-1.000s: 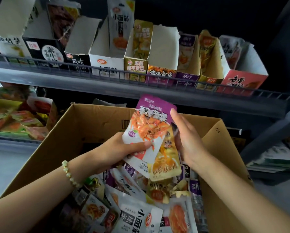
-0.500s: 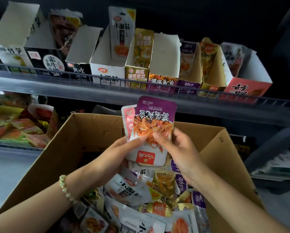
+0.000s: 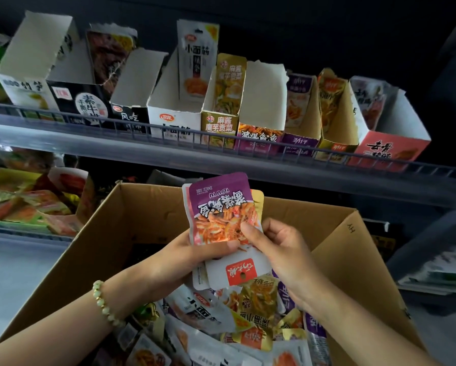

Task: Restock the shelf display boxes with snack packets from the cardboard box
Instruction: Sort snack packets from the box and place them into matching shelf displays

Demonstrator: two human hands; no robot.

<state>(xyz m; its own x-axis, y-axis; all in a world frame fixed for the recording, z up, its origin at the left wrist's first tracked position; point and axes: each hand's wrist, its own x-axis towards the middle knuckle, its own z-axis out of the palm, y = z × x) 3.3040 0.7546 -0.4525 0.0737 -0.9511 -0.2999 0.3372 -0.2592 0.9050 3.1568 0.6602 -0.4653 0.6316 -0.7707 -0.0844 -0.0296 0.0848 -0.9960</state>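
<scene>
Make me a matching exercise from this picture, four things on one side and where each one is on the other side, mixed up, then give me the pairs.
Things:
1. purple packet
2. bracelet
3. pink box
4. cardboard box

Places:
A. rightmost on the shelf
B. below the shelf, holding loose packets
C. on a wrist
D. gripped by left hand and right hand

Pairs: 1-D, 2-C, 3-A, 4-B

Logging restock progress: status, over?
Holding packets: left grip, right grip, purple packet foremost. Above cardboard box. Ahead, purple display box, nothing between.
</scene>
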